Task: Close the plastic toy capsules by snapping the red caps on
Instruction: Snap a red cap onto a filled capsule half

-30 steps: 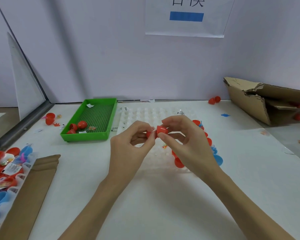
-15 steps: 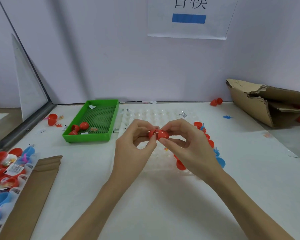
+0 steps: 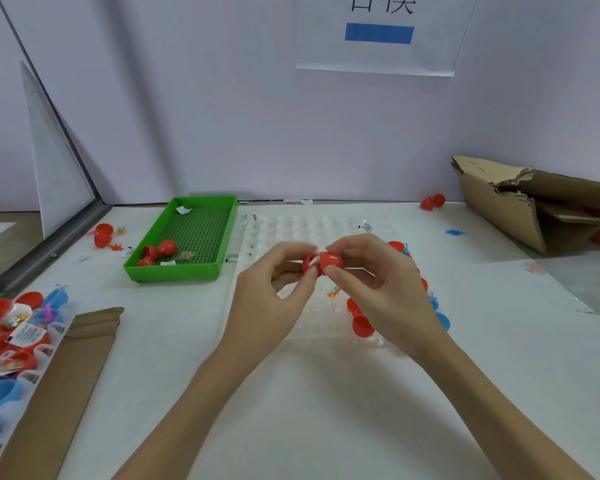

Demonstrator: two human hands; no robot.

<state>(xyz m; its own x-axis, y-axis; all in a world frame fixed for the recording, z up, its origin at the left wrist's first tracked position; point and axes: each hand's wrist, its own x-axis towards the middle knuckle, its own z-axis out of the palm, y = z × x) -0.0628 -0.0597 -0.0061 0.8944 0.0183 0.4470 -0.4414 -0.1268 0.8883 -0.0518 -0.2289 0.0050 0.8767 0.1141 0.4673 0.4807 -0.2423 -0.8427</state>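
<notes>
Above the clear dimpled tray [image 3: 291, 226], both hands hold a red toy capsule between them. My right hand [image 3: 378, 289] pinches the red cap [image 3: 331, 260] with thumb and fingers. My left hand [image 3: 271, 299] pinches the other red half [image 3: 308, 263], where a bit of white paper shows at the seam. The two halves touch, with the joint still slightly agape. Several more red halves [image 3: 361, 327] and a blue one [image 3: 442, 320] lie on the tray's right side, partly hidden behind my right hand.
A green tray [image 3: 201, 237] with red capsule pieces stands at the back left. A clear bin of red and blue capsules [image 3: 11, 334] and brown cardboard [image 3: 59, 386] lie at the left edge. A torn cardboard box [image 3: 534, 209] sits at the right; loose capsules [image 3: 432, 201] near the wall.
The hands have stayed together at the same spot, with the two red halves pressed a little closer. The view shifted slightly.
</notes>
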